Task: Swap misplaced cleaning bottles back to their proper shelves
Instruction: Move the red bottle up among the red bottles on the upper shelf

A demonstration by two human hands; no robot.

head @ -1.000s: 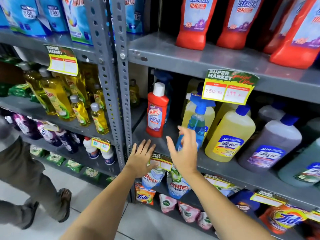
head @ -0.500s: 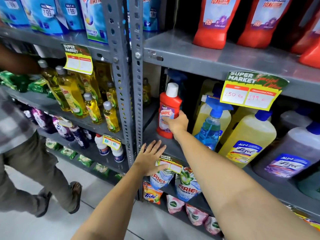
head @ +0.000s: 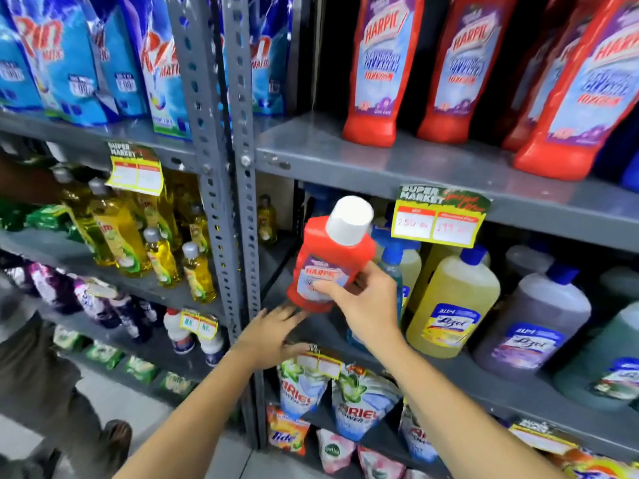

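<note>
A small red Harpic bottle [head: 325, 257] with a white cap is tilted in the air just in front of the middle shelf [head: 446, 369]. My right hand [head: 366, 302] is shut on its lower body. My left hand [head: 273, 335] rests flat, fingers spread, on that shelf's front edge just below the bottle. Several large red Harpic bottles [head: 377, 70] stand on the upper shelf [head: 345, 157]. A blue spray bottle [head: 392, 261] stands behind the held bottle, partly hidden by it and my hand.
Yellow Lizol bottle [head: 453, 305], purple Lizol bottle [head: 532, 319] and a green one fill the middle shelf at right. A price tag [head: 439, 219] hangs from the upper shelf. Grey uprights [head: 238, 202] divide the bays. Another person [head: 38, 357] stands at left.
My right hand has closed on the small Harpic bottle, lifted it off the middle shelf and tilted it toward me. The view has moved closer and upward.
</note>
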